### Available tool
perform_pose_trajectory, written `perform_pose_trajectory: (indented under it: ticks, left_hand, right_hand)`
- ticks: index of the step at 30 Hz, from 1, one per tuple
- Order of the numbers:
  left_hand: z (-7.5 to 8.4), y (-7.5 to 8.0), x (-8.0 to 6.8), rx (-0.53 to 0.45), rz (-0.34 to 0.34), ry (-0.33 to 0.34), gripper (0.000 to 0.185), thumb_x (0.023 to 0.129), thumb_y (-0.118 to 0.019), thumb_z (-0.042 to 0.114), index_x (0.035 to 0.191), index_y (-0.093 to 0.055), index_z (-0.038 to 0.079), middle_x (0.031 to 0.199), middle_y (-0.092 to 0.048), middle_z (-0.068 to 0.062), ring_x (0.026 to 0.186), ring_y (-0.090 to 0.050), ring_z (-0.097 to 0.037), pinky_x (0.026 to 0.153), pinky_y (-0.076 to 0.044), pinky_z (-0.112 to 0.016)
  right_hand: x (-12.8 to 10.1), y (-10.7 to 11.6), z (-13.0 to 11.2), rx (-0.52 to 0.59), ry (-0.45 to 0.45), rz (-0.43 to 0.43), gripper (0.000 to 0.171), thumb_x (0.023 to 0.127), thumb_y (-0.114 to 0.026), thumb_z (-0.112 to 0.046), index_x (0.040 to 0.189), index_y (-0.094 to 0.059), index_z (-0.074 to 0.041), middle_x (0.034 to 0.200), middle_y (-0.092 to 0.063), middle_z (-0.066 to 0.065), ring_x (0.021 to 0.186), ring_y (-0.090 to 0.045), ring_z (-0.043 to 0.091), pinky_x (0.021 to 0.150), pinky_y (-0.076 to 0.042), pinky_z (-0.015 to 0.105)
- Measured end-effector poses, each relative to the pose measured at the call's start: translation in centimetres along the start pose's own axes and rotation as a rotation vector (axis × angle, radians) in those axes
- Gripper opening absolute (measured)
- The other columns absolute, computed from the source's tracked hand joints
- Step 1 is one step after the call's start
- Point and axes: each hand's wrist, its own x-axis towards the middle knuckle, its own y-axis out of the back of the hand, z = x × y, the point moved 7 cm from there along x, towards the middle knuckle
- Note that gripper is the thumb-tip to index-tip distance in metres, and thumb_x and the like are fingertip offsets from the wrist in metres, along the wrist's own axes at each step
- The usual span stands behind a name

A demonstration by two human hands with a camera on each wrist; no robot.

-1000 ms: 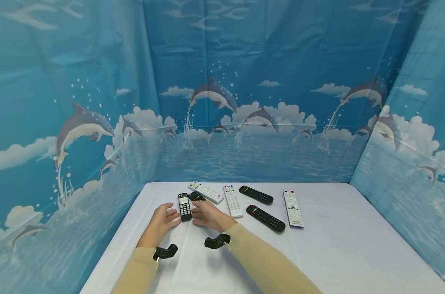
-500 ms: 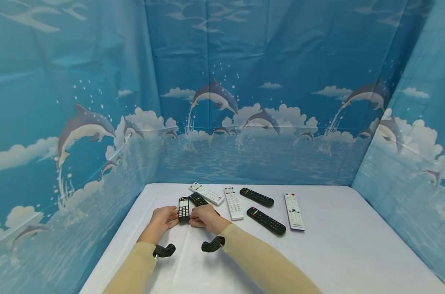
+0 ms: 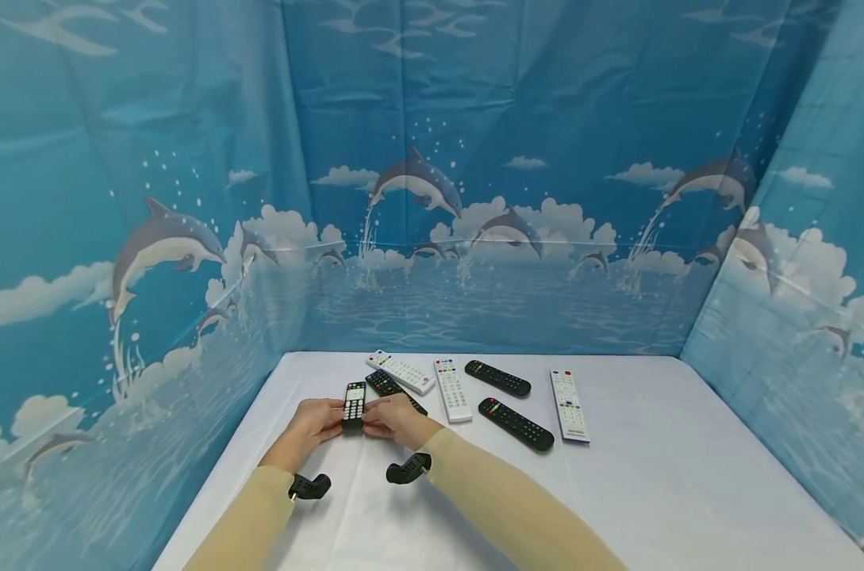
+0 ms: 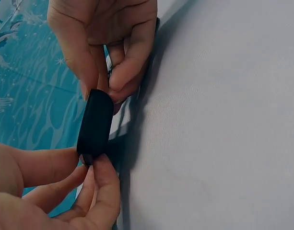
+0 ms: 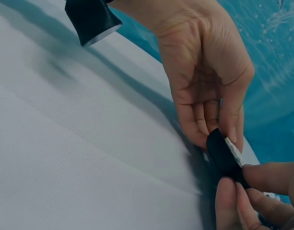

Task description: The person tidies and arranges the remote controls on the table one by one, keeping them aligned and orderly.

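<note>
- The small black remote (image 3: 354, 404) is now clear of the white table (image 3: 653, 492), held up between both hands at the near left of the spread; a second ago it lay flat with the hands only closing in on either side.
- The left hand (image 3: 309, 428) pinches the remote's near end, thumb on one face and fingers (image 4: 101, 191) curled under the other, as the left wrist view shows.
- The right hand (image 3: 396, 420) pinches the same remote from the other side, with thumb and fingertips (image 5: 233, 201) clamped on its edge (the right wrist view shows the button face as only a thin pale strip).
- In the half second before this the remote had already been gripped; since then it has tilted up a little and come slightly nearer the person, so the grip looks settled and the work of handling this one remote seems properly under way, not merely begun.
- The other remotes have not moved: a second black remote (image 3: 392, 388) lies just behind the right hand, a white remote (image 3: 401, 372) angled beyond it, another white remote (image 3: 452, 390) beside that, two black remotes (image 3: 497, 378) (image 3: 516, 425) further right, and a third white remote (image 3: 569, 404) furthest right.
- A dolphin-print backdrop (image 3: 417, 182) closes in the table on three sides.
</note>
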Motion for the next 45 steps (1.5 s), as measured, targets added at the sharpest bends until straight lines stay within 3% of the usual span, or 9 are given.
perform_pose_trajectory:
  ticks: [4, 9, 15, 20, 26, 34, 45]
  left_hand:
    - [0.3, 0.3, -0.7, 0.032, -0.039, -0.027, 0.042, 0.09, -0.06, -0.014, 0.131, -0.058, -0.013, 0.12, -0.063, -0.03, 0.096, -0.066, -0.025, 0.081, -0.059, -0.042]
    - [1.3, 0.9, -1.8, 0.069, -0.065, -0.079, 0.044, 0.087, -0.06, -0.015, 0.131, -0.059, -0.011, 0.11, -0.065, -0.024, 0.091, -0.066, -0.025, 0.079, -0.059, -0.043]
    - [2.3, 1.6, -3.4, 0.14, -0.087, -0.13, 0.043, 0.087, -0.059, -0.015, 0.129, -0.061, -0.009, 0.111, -0.063, -0.022, 0.096, -0.063, -0.027, 0.082, -0.058, -0.042]
    - [2.7, 2.0, -4.9, 0.203, -0.112, -0.152, 0.044, 0.087, -0.059, -0.014, 0.129, -0.062, -0.006, 0.11, -0.061, -0.02, 0.099, -0.061, -0.028, 0.083, -0.058, -0.042]
    - [3.1, 3.1, -7.0, 0.264, -0.099, -0.172, 0.044, 0.087, -0.06, -0.013, 0.13, -0.063, -0.002, 0.109, -0.062, -0.019, 0.095, -0.064, -0.027, 0.08, -0.059, -0.04]
    - [3.5, 4.7, -9.4, 0.323, -0.078, -0.201, 0.045, 0.086, -0.063, -0.012, 0.13, -0.063, -0.004, 0.106, -0.063, -0.018, 0.089, -0.065, -0.024, 0.076, -0.06, -0.038]
    - [1.4, 6.4, -9.9, 0.353, -0.092, -0.118, 0.045, 0.084, -0.063, -0.013, 0.128, -0.062, -0.007, 0.101, -0.063, -0.017, 0.085, -0.066, -0.024, 0.071, -0.059, -0.039]
  right_hand:
    - [-0.5, -0.4, 0.0, 0.009, -0.01, -0.043, 0.049, 0.085, -0.07, 0.011, 0.133, -0.061, 0.006, 0.104, -0.07, 0.019, 0.086, -0.072, 0.022, 0.077, -0.061, 0.032]
    - [-1.2, -0.9, -0.4, 0.003, 0.01, -0.073, 0.07, 0.082, -0.07, 0.013, 0.147, -0.051, -0.006, 0.105, -0.066, 0.02, 0.084, -0.072, 0.026, 0.075, -0.061, 0.034]
    - [-2.0, -1.8, -0.8, -0.021, 0.064, -0.107, 0.084, 0.078, -0.07, 0.019, 0.152, -0.044, -0.012, 0.113, -0.06, 0.024, 0.082, -0.071, 0.027, 0.075, -0.061, 0.038]
    - [-3.3, -2.3, -0.7, 0.003, 0.083, -0.147, 0.095, 0.075, -0.07, 0.018, 0.157, -0.035, -0.016, 0.104, -0.064, 0.021, 0.078, -0.071, 0.025, 0.077, -0.061, 0.04]
    - [-5.1, -3.5, -0.8, 0.04, 0.095, -0.187, 0.101, 0.075, -0.07, 0.017, 0.16, -0.025, -0.015, 0.092, -0.068, 0.019, 0.076, -0.07, 0.022, 0.077, -0.061, 0.04]
    - [-6.9, -5.6, -0.7, 0.041, 0.145, -0.176, 0.105, 0.071, -0.069, 0.022, 0.16, -0.024, -0.014, 0.086, -0.071, 0.017, 0.077, -0.071, 0.023, 0.074, -0.061, 0.04]
    - [-8.9, -7.2, 1.0, 0.043, 0.117, -0.159, 0.099, 0.072, -0.064, 0.024, 0.158, -0.026, -0.007, 0.086, -0.07, 0.021, 0.075, -0.07, 0.025, 0.074, -0.062, 0.041]
